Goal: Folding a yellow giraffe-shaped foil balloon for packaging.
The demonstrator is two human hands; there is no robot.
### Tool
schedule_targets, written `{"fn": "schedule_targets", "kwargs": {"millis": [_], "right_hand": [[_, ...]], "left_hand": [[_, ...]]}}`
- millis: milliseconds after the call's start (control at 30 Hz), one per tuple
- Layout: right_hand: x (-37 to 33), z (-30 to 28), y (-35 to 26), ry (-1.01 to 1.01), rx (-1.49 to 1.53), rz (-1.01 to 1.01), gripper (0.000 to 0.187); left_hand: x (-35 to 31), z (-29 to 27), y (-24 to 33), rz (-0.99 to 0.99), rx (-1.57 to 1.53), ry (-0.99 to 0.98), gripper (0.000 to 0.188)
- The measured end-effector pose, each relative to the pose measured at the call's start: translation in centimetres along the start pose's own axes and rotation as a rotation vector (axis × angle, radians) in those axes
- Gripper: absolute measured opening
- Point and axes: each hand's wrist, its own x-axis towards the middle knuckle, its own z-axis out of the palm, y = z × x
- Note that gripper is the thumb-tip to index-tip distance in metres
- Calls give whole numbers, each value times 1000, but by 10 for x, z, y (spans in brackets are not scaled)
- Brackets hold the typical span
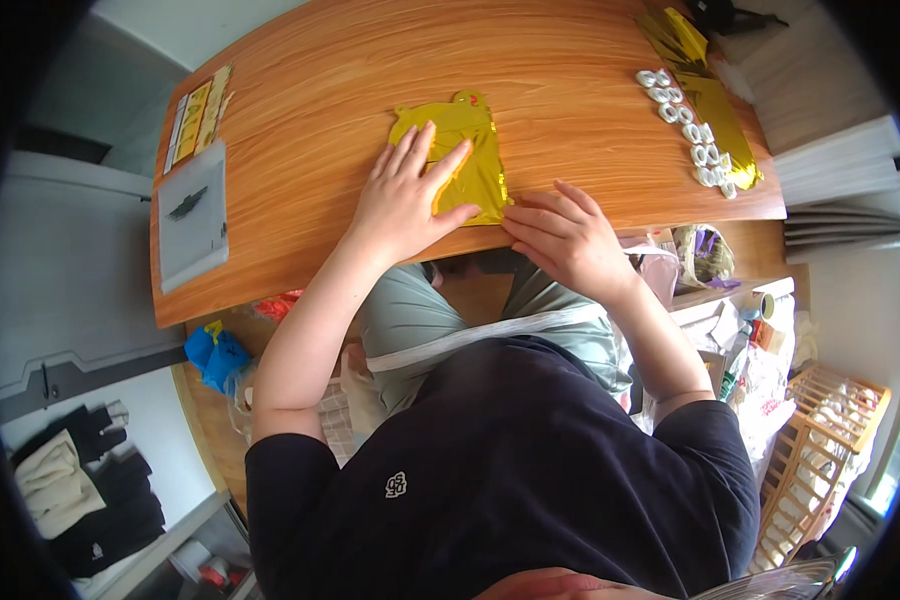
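A flat, deflated gold foil balloon (482,165) lies near the table's front edge, with small rounded tabs along its far end. My left hand (402,195) rests flat on its left part, fingers spread and thumb reaching toward the near edge. Beside the balloon's near right corner is my right hand (567,240), its fingers stretched out and the fingertips touching that corner. Part of the foil is hidden under my left palm.
Several small white coils (698,155) line the table's right side, next to more gold foil (722,125). On the left lie a translucent plastic bag (192,225) and a yellow printed strip (198,120). A wooden slatted crate (820,440) stands at the lower right.
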Motion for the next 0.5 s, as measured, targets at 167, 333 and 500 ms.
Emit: {"fn": "schedule_targets", "kwargs": {"millis": [167,333,500], "right_hand": [[-26,2,2,-9,1,8,41],[-133,-10,16,696,-48,424,35],[-357,-66,69,926,-495,1180,36]], "left_hand": [[9,-1,-1,39,-30,-47,82],[-3,5,-25,13,-399,52,111],[-8,8,-35,62,-605,383,109]]}}
